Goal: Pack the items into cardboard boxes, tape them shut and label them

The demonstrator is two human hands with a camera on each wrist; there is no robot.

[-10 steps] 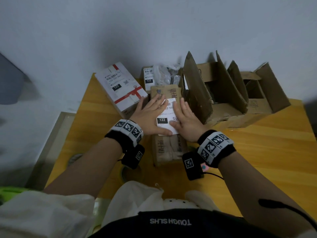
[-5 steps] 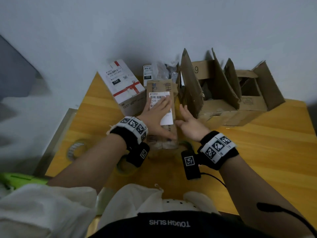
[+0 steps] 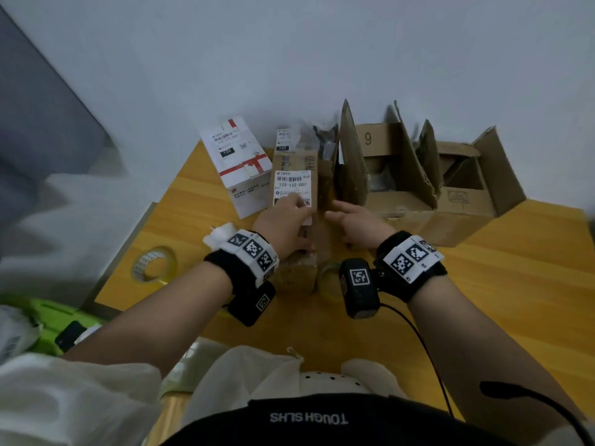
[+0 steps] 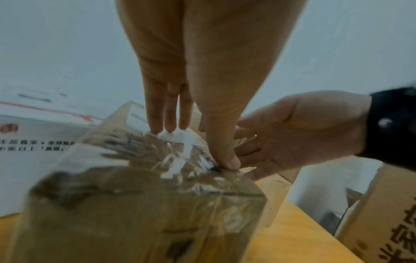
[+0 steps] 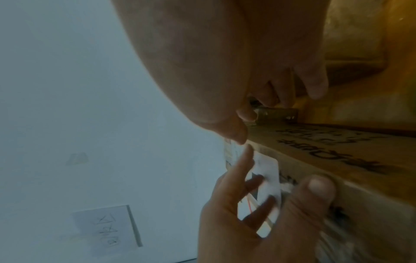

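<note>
A brown cardboard box [image 3: 297, 272], sealed with clear tape, lies lengthwise on the yellow table [image 3: 483, 284]. A white shipping label [image 3: 291, 185] sits on its top. My left hand [image 3: 283, 220] lies on top of the box; its straight fingers [image 4: 166, 113] press the label's near part, and the thumb rests on the right top edge. My right hand [image 3: 354, 217] is against the box's right side [image 5: 337, 151], palm toward it, fingers loosely extended. In the right wrist view the label [image 5: 265, 170] shows between the left hand's fingers [image 5: 236, 170].
A white box with a red ribbon print [image 3: 240, 162] leans at the box's left. Another labelled parcel [image 3: 285, 140] and a plastic bag [image 3: 322, 136] stand behind. Open cardboard boxes [image 3: 402, 175] fill the back right. A tape roll [image 3: 154, 263] lies near the table's left edge.
The box has slid away from me toward the wall. My right hand left the label and went to the box's right side. My left hand stays flat on the label.
</note>
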